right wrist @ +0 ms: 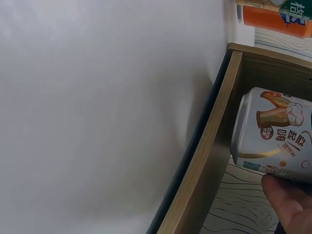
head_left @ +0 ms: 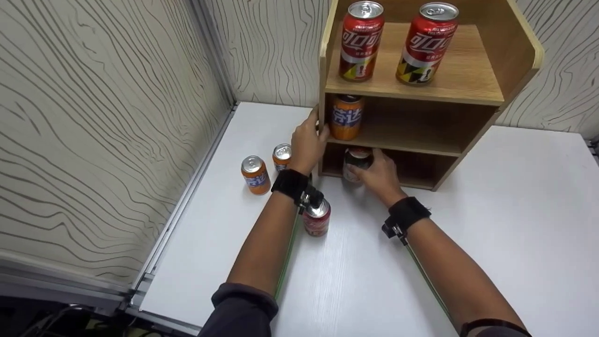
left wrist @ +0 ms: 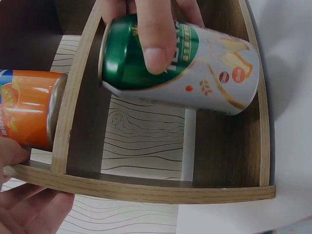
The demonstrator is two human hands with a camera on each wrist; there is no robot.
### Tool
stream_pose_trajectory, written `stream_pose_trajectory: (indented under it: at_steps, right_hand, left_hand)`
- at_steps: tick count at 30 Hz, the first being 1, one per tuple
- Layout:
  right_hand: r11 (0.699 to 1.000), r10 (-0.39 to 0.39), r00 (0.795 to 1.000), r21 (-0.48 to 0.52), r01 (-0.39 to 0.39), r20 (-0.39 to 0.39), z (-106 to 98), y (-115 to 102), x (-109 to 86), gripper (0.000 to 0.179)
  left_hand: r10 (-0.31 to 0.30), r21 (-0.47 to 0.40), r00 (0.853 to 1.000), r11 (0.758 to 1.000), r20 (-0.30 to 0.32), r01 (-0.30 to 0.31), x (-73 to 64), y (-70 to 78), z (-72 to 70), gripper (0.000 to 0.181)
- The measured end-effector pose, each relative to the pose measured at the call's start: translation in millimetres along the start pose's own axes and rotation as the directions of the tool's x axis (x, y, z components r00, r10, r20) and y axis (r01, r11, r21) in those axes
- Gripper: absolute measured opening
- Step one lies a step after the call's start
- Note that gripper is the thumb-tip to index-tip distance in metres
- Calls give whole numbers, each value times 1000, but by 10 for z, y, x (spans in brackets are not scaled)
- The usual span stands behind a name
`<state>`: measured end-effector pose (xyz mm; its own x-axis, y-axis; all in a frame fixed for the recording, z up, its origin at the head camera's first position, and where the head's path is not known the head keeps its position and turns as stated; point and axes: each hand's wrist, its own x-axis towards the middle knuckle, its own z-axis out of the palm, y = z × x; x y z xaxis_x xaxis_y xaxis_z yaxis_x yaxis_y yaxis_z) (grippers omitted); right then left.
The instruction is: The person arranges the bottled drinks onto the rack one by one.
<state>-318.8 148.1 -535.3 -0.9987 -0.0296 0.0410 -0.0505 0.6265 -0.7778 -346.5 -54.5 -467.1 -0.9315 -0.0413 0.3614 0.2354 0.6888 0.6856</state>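
Note:
My right hand (head_left: 381, 180) grips a green-and-white drink can (left wrist: 214, 68) by its upper part, inside the bottom compartment of a small wooden shelf (head_left: 421, 97). In the right wrist view the white lower end of this can (right wrist: 275, 134) is just inside the compartment's front edge. With my left hand (head_left: 309, 142) I hold the shelf's left side panel, the thumb inside and the other fingers outside. An orange soda can (head_left: 346, 119) stands in the middle compartment, against that panel, near my left thumb.
Two red cola cans (head_left: 361, 44) stand on the shelf's top board. Left of the shelf are two orange cans (head_left: 256, 177) on the white table (head_left: 355, 281), with a red can (head_left: 317, 222) near my left wrist. Another green can (right wrist: 295, 9) shows partly in the right wrist view.

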Motion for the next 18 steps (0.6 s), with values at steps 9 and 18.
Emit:
stream_pose_trajectory:
  at_steps: [9, 18]
  right_hand:
    - [998, 54, 998, 23, -54, 17, 55, -33, 94, 95]
    - [998, 19, 999, 64, -22, 45, 112, -49, 171, 76]
  left_hand:
    - [-23, -6, 1000, 1000, -2, 23, 3, 25, -13, 54]
    - [-32, 16, 999, 999, -2, 32, 9, 14, -3, 54]
